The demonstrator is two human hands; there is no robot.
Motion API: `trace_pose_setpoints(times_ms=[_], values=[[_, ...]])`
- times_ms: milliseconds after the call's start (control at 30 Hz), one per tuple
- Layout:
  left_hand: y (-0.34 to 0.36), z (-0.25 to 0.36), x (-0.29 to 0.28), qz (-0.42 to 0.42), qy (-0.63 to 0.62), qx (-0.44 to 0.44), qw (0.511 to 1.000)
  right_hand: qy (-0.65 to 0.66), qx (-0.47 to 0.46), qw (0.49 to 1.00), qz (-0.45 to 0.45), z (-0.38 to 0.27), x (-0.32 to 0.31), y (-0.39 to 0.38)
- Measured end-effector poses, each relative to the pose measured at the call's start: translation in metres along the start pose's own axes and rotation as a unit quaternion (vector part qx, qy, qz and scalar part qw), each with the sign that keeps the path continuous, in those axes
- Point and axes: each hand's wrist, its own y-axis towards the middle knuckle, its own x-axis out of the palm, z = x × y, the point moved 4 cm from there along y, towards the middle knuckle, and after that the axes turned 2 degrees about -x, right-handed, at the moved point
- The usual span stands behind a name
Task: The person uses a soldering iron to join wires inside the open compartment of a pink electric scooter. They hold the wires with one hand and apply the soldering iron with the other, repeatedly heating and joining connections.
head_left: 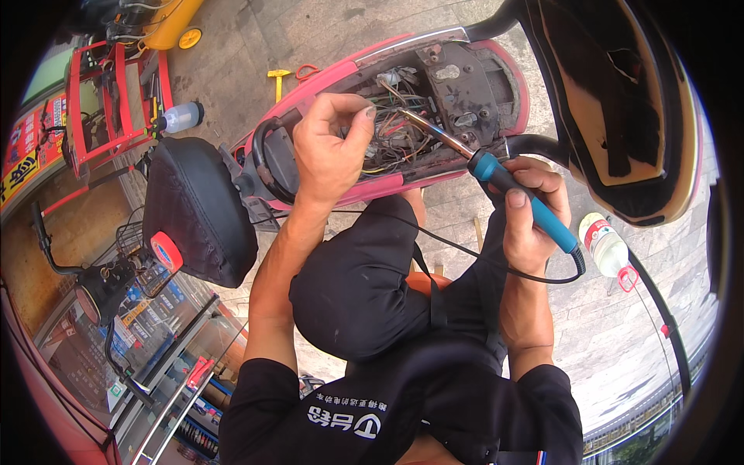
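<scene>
My right hand (527, 243) is closed round the teal and black handle of a soldering iron (490, 170). Its metal shaft points up and left, with the tip over a tangle of wires (404, 145) in the open body of a red electric scooter (338, 77). At the left of those wires is my left hand (332, 143), thumb and fingertips pinched together. Whatever is in that pinch, if anything, is too small to make out. A black cord (465, 249) runs from the iron's handle end leftward beneath my left forearm.
A black padded seat or backrest (200, 209) stands at left. The large glossy black scooter part (612, 93) fills the upper right. A plastic bottle (606, 246) is at right; a yellow-handled tool (279, 80) lies on the paving. Red metal frames (118, 93) stand far left.
</scene>
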Motion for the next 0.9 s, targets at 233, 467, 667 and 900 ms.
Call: trace_pose_setpoints(times_ms=[233,467,667,900], values=[[-0.0005,0.0002,0.0009,-0.004,0.009,0.008,1.0,-0.001,0.001,1.0,-0.002,0.0006,-0.0007,0.001],[-0.0021,-0.0009,0.0012,-0.016,0.013,0.013,1.0,0.019,-0.001,0.999,-0.027,0.0004,-0.0033,0.0024],[-0.0015,0.0,0.0022,0.001,-0.014,0.025,1.0,0.025,-0.006,0.999,-0.034,-0.0007,-0.0053,0.0034],[-0.0018,0.0006,0.0026,0.001,-0.01,0.021,1.0,0.027,-0.027,0.998,-0.043,-0.0003,-0.0061,0.0052]])
